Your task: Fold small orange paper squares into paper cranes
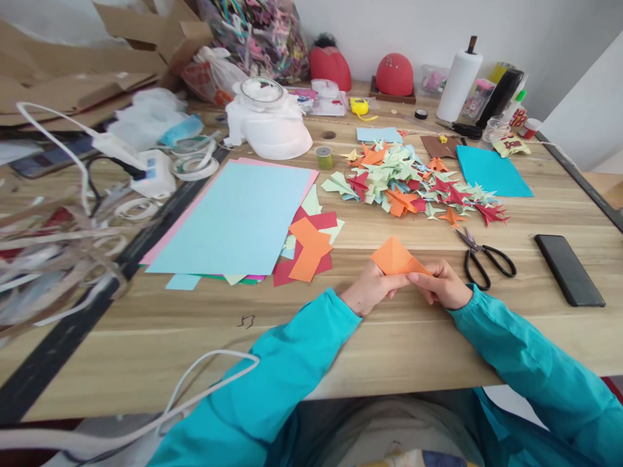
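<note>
The left hand (367, 290) and right hand (440, 285) are pinching a part-folded orange paper (396, 257) between them low over the table (389, 337), while a pile of folded shapes (413, 185) is lying beyond and flat sheets (238, 217) are lying unfolded at left.

The surface (389, 337) is pale wood with a matt, streaked grain. The folded orange sheet (395, 258) is smooth matt paper. The scissors (481, 254) have glossy black plastic handles and dull metal blades. The phone (568, 268) shows glossy black glass. The sleeves (292, 363) are soft teal cloth.
</note>
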`<state>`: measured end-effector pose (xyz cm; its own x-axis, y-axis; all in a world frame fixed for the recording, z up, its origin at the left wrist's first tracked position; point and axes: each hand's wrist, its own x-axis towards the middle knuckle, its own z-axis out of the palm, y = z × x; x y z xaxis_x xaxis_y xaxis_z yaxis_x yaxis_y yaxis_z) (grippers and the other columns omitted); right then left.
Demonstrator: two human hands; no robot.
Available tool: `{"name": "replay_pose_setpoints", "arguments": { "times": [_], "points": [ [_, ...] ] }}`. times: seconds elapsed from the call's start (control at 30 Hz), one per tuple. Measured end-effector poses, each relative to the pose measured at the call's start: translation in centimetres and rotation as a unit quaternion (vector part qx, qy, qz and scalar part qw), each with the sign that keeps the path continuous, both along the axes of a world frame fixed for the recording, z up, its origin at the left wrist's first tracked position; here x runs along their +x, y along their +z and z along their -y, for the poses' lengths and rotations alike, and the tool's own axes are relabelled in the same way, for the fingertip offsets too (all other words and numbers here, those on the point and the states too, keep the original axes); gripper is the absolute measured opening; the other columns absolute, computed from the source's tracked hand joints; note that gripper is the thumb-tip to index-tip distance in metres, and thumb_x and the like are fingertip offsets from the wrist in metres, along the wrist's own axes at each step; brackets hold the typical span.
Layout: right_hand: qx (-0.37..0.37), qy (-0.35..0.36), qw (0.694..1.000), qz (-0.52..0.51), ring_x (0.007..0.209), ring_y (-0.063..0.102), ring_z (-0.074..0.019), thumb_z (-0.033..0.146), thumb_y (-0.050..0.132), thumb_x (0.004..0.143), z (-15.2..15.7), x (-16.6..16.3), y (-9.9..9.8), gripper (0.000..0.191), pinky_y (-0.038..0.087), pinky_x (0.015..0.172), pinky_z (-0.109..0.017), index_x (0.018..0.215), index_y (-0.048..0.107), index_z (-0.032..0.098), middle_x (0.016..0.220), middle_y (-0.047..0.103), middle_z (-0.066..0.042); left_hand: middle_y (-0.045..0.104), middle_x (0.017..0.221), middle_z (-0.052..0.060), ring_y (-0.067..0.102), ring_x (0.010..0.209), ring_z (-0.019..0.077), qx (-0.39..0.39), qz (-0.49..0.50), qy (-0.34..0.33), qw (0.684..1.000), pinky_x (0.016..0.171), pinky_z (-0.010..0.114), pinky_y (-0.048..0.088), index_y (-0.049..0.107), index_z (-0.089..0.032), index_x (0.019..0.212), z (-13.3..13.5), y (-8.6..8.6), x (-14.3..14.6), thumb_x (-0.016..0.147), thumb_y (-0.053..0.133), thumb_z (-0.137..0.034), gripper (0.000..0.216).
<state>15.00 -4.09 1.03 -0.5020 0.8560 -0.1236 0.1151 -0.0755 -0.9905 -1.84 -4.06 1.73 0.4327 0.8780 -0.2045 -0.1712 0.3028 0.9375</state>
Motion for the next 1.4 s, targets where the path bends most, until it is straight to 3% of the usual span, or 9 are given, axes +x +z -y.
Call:
{"name": "replay_pose_setpoints", "arguments": {
  "times": [0.27,0.47,0.73,0.87,1.03,1.17,1.4],
  "points": [
    [0.011,-0.015,1.0,0.003,0.033,0.025,-0.0037,0.045,0.059,0.078,-0.2,0.3,-0.3,0.053,0.015,0.037,-0.024,0.038,0.039,0.017,0.032,0.036,0.006,0.036,0.045,-0.008,0.028,0.041,0.0034,0.045,0.0,0.016,0.999,0.039,0.02,0.02,0.054,-0.013,0.062,-0.3,-0.1,-0.1,0.062,0.073,-0.038,0.031],
    [-0.035,-0.016,0.999,-0.03,0.034,0.031,-0.0056,0.051,0.049,0.083,-0.2,0.1,-0.6,0.05,0.019,0.039,-0.024,0.047,0.047,0.017,0.036,0.04,0.005,0.044,0.051,-0.006,0.028,0.041,0.0022,-0.01,0.067,0.043,0.997,0.041,0.021,0.017,0.057,-0.013,0.066,-0.5,0.0,-0.1,0.061,0.074,-0.036,0.029],
    [-0.024,-0.053,0.997,-0.058,0.035,0.02,-0.0038,0.047,0.057,0.079,-0.2,0.4,-1.3,0.057,0.014,0.039,-0.024,0.038,0.033,0.017,0.034,0.028,0.007,0.03,0.034,-0.008,0.024,0.036,0.0026,-0.051,0.145,0.016,0.988,0.042,0.021,0.018,0.035,-0.015,0.043,-0.4,0.1,0.0,0.066,0.071,-0.037,0.047],
    [-0.034,-0.066,0.996,-0.039,0.032,0.031,-0.0049,0.048,0.055,0.08,-0.4,0.4,-0.9,0.054,0.021,0.036,-0.022,0.039,0.046,0.016,0.032,0.039,0.004,0.04,0.038,-0.004,0.032,0.037,0.0036,-0.016,0.055,0.024,0.998,0.04,0.021,0.019,0.042,-0.014,0.044,-0.5,-0.3,-0.2,0.07,0.066,-0.041,0.044],
    [-0.082,-0.041,0.993,-0.078,0.043,0.05,-0.0079,0.043,0.062,0.076,-0.5,0.1,-0.4,0.032,0.036,0.038,-0.018,0.064,0.061,0.013,0.053,0.059,-0.001,0.053,0.054,-0.001,0.043,0.043,0.0063,0.023,-0.026,-0.008,0.999,0.042,0.021,0.033,0.057,-0.012,0.066,-0.2,-0.2,-0.3,0.071,0.062,-0.036,0.025],
    [-0.074,0.014,0.993,-0.093,0.052,0.054,-0.0091,0.035,0.064,0.076,-0.4,0.1,-0.2,0.023,0.042,0.042,-0.018,0.071,0.063,0.012,0.065,0.062,-0.003,0.057,0.061,0.002,0.047,0.047,0.0073,0.044,-0.048,-0.048,0.997,0.046,0.022,0.039,0.056,-0.011,0.066,0.0,-0.3,-0.2,0.074,0.057,-0.034,0.024],
    [-0.068,0.012,0.994,-0.081,0.05,0.054,-0.009,0.034,0.065,0.075,-0.5,0.2,-0.3,0.023,0.046,0.045,-0.02,0.07,0.062,0.012,0.062,0.061,-0.002,0.056,0.061,0.001,0.048,0.048,0.0071,0.054,-0.066,-0.071,0.994,0.047,0.021,0.04,0.056,-0.012,0.067,-0.1,-0.8,-0.4,0.074,0.056,-0.028,0.018]
  ]
}}
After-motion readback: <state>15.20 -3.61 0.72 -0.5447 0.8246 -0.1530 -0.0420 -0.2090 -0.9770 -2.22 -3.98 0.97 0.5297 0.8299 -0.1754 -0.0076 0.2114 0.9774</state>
